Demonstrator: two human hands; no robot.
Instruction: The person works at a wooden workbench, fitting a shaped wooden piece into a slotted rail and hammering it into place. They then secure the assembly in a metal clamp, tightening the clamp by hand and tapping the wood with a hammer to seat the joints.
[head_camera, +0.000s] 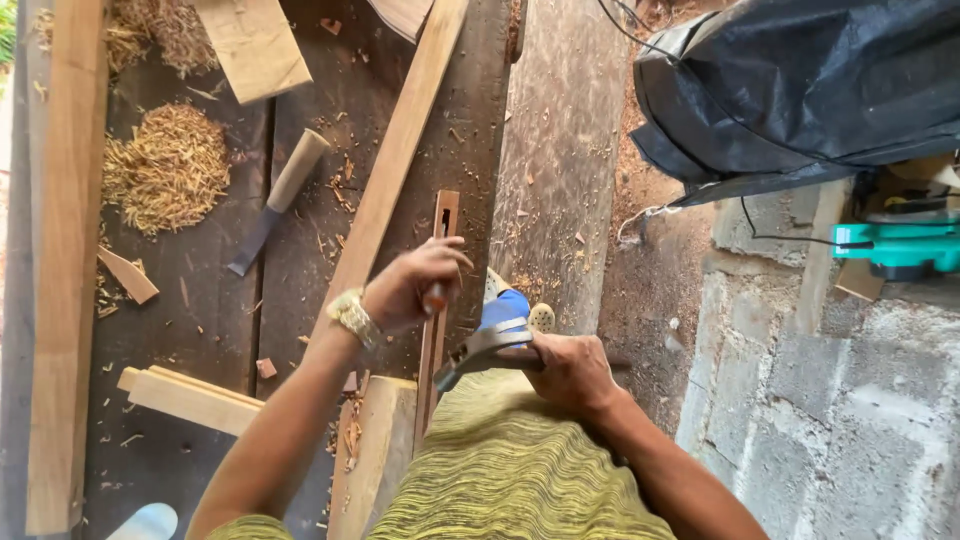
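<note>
My left hand, with a gold watch at the wrist, is closed around a small tool with a reddish handle, set against a narrow wooden strip. The strip has a slot cut near its far end and lies lengthwise on the dark workbench. My right hand grips the handle of a metal hammer. The hammer's head hovers just right of the strip, a little below my left hand. My lap in yellow-green patterned cloth fills the bottom centre.
A long pale plank runs diagonally beside the strip. A wooden-handled chisel, a shavings pile and wood offcuts lie to the left. A blue sandal, a black tarp, a teal power tool and a block wall are to the right.
</note>
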